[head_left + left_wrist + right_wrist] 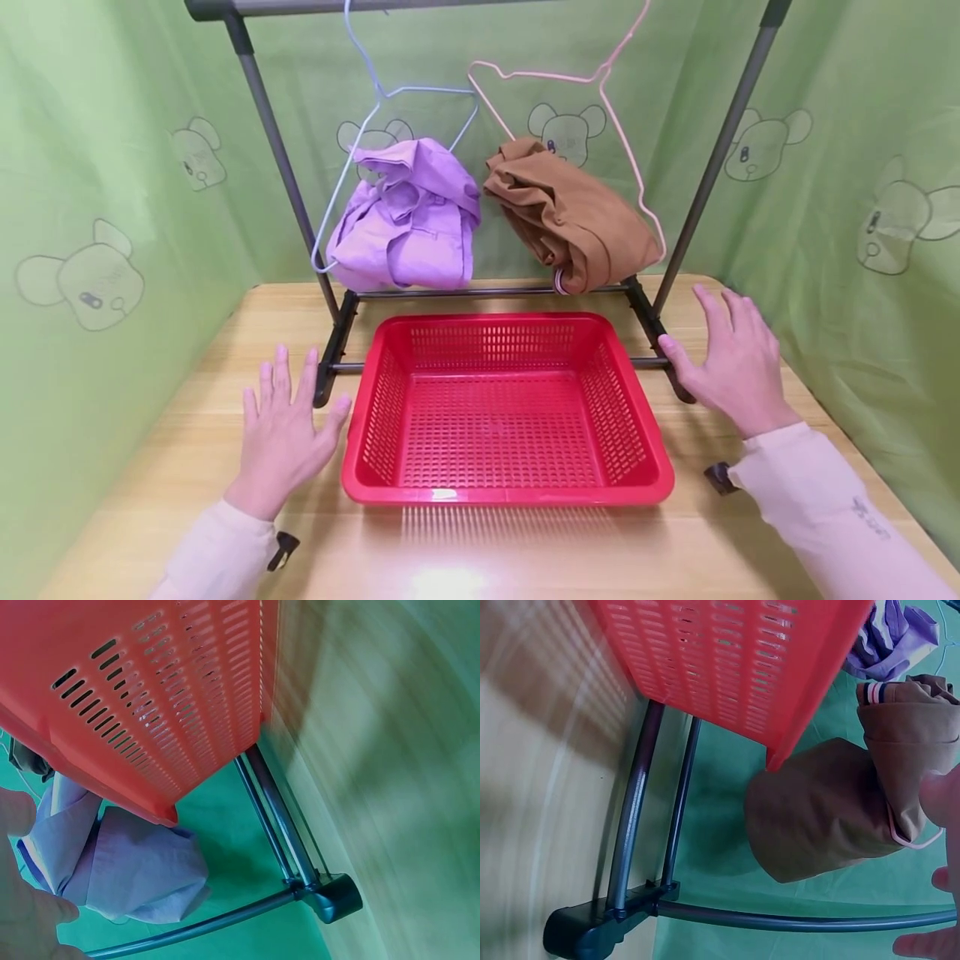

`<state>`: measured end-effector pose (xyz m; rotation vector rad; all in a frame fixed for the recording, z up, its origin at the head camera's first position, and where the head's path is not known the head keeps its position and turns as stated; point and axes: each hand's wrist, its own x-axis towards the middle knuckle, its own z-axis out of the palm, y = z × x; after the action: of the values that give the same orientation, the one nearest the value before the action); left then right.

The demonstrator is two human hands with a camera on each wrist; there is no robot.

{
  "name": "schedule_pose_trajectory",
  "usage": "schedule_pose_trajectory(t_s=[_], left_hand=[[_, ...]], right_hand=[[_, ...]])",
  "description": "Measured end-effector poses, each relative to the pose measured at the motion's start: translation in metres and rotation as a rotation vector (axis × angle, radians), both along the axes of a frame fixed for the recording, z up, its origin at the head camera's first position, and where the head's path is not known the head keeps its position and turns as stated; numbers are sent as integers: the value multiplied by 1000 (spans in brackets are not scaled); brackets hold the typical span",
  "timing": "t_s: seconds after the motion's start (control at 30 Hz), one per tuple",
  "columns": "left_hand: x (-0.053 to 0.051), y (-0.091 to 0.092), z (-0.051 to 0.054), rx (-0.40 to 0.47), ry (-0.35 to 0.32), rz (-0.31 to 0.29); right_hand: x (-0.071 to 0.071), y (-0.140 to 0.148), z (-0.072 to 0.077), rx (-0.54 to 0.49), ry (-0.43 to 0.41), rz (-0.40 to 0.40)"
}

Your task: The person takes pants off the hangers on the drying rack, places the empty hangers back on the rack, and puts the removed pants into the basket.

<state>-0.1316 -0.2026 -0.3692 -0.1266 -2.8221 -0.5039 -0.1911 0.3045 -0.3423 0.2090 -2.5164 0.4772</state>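
Observation:
My left hand (281,446) hovers left of the red basket (360,433), fingers spread and straight, holding nothing. On the basket's other side my right hand (731,362) is held out near the rack's right foot, its fingers extended and free of any object. Between the hands the basket has nothing in it. Behind it, a folded purple garment (431,242) hangs over a blue hanger (360,137). To its right a folded brown garment (592,221) hangs on a pink hanger (618,125). In the right wrist view, a striped trim shows on the brown garment (810,810).
A dark metal clothes rack (270,142) stands over the back of the wooden table (420,550), its feet flanking the basket. Green fabric walls (97,167) with printed bear-like heads enclose the table at the back and both sides.

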Motion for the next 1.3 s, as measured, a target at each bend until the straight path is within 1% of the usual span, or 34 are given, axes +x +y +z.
schedule_pose_trajectory(t_s=[0.13, 0.37, 0.5, 0.8, 1.03, 1.17, 1.23, 1.3], left_hand=[[1, 1, -2, 11, -22, 5], [2, 3, -4, 41, -66, 4], [3, 3, -6, 57, -79, 5], [3, 6, -8, 84, -101, 4], [9, 7, -13, 99, -100, -6], [13, 7, -16, 99, -134, -5], [11, 7, -16, 99, -133, -6], [7, 8, -15, 101, -124, -11]], right_hand=[[-4, 0, 4, -14, 5, 12], [-10, -4, 11, -13, -29, 3], [-14, -5, 14, -17, -37, 1], [-22, -7, 20, -37, -12, 17], [-23, -9, 22, -62, -27, 40], [-23, -10, 22, -67, -62, 61], [-26, -10, 26, -71, -60, 70], [-29, -10, 31, -82, -53, 69]])
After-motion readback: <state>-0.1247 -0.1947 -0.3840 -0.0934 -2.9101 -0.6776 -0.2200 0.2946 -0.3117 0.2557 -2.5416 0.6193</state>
